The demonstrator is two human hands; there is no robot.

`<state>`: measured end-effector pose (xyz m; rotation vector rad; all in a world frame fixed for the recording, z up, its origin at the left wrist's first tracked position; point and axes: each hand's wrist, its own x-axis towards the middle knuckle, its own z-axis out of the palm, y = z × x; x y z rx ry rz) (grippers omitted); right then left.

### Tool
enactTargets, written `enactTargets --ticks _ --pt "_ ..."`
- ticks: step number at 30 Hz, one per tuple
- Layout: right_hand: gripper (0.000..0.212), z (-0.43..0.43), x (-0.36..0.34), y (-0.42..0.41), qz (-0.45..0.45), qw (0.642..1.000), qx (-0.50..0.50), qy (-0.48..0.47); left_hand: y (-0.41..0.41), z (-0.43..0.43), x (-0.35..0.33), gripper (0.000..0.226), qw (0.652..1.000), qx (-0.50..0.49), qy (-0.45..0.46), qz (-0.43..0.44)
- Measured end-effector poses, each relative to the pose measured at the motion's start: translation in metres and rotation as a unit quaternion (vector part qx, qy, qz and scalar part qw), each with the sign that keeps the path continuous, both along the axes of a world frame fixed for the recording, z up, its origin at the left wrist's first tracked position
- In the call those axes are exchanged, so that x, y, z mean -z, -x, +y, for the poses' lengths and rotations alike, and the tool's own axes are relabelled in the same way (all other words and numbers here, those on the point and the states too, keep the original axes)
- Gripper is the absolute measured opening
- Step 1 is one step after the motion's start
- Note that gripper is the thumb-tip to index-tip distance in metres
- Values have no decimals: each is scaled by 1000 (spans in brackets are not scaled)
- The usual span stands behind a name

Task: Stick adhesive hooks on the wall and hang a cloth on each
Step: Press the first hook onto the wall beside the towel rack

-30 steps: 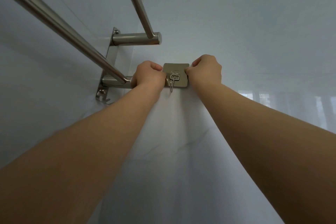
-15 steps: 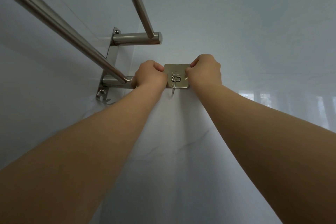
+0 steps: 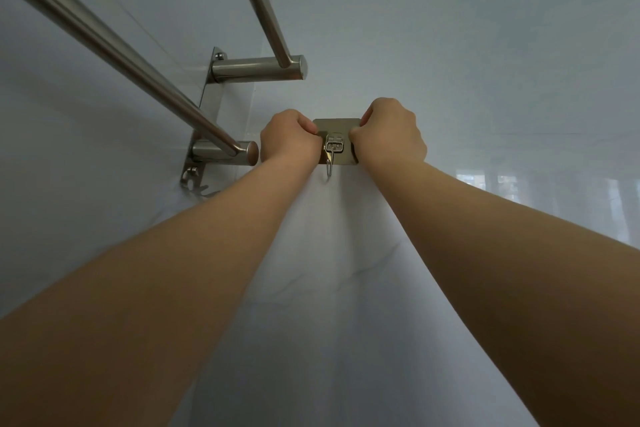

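Both hands [image 3: 290,141] [image 3: 389,133] still on adhesive hook [image 3: 335,144]

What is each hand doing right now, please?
Left hand: curled into a fist, pressing the adhesive hook.
Right hand: curled into a fist, pressing the same hook.

You have the hook [image 3: 334,146] on a square pad: smooth, dull olive sheen; plastic or metal, cannot tell. Its centre clip and dangling wire: bright polished metal. Behind hook, wall [image 3: 485,45]: smooth, glossy, pale, tile-like, faint grey veining below hook, light reflections [image 3: 512,189] right of hook. Left of hook, rack [image 3: 256,69]: metal, brushed satin bars with soft streaked highlights, shinier plate.
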<state>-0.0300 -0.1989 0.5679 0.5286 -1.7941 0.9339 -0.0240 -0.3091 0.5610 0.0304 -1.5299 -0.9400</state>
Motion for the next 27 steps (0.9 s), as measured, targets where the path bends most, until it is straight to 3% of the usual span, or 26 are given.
enactTargets --ticks 3,12,20,27 --pt "22 -1 2 3 19 1000 12 -10 -2 1 2 15 999 -4 32 -9" --pt "22 2 15 3 47 995 36 -83 -4 1 15 27 989 -52 128 -51" --pt "24 3 27 2 11 996 4 -89 -14 1 23 29 985 -60 133 -97" --pt "24 18 38 0 -19 997 -69 -26 -24 11 29 38 987 -63 99 -112"
